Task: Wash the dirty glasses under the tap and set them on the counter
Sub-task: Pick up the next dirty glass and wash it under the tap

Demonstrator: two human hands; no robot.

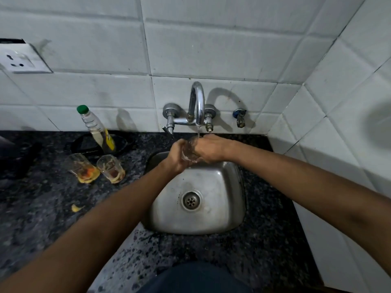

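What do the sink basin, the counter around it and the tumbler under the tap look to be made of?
Square sink basin: brushed stainless steel, dull grey sheen. Dark speckled counter: polished granite-like stone, by its flecks. Small clear tumbler, held by left hand and right hand: see-through, probably glass.

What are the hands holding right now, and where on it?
Both hands hold one clear glass under the running tap: left hand and right hand wrap opposite sides of its wall.
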